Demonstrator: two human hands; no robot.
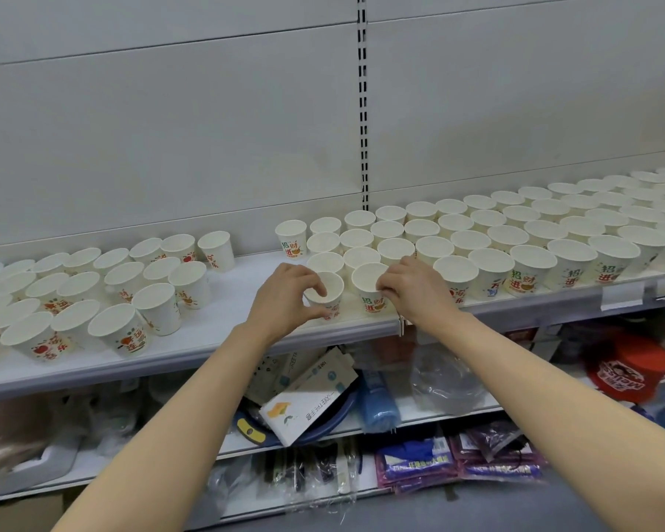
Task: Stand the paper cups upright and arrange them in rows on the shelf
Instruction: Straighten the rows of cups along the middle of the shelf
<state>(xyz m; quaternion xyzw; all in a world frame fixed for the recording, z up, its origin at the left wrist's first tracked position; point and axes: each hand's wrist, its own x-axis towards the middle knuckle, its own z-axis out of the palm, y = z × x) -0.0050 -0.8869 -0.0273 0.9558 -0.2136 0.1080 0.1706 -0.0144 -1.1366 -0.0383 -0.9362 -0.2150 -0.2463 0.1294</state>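
Note:
Many white paper cups with red and green print stand upright on a white shelf. My left hand curls its thumb and fingers round one cup near the shelf's front edge. Beside it, my right hand grips the right side of a neighbouring cup. Both cups stand at the left end of the tidy rows that run off to the right. A looser group of upright cups fills the left part of the shelf. One cup stands alone at the back.
A bare strip of shelf separates the two cup groups. A slotted upright runs down the grey back wall. Lower shelves hold paper packets, plastic bags, a red tub and purple packs. Price-tag holders hang on the shelf's front edge.

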